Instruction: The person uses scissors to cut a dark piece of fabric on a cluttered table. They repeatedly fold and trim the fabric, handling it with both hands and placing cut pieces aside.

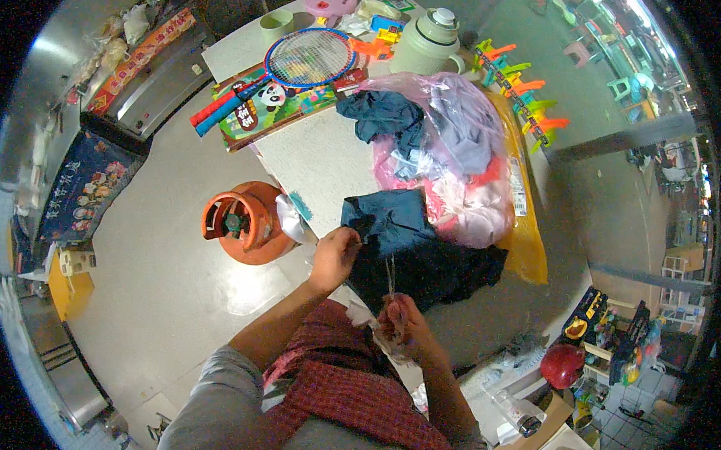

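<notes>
A dark blue-black cloth garment [390, 223] is spread over the near end of the white table [309, 155], its darker part falling toward me. My left hand [336, 253] pinches the garment's left edge between thumb and fingers. Lower and to the right, my right hand [401, 320] grips a slim two-pronged metal tool [391, 275], which looks like small scissors. Its prongs point away from me, over the dark cloth; the handle is hidden in my fingers. Just beyond the garment lies a pink translucent plastic bag [382, 164] with folded grey-blue and pink clothes.
An orange gas cylinder [258, 223] stands on the floor left of the table. Badminton rackets [311, 57] lie on a panda-printed box [280, 105] farther back, near a pale green thermos jug [422, 44]. A yellow mailer [527, 242] edges the table's right side.
</notes>
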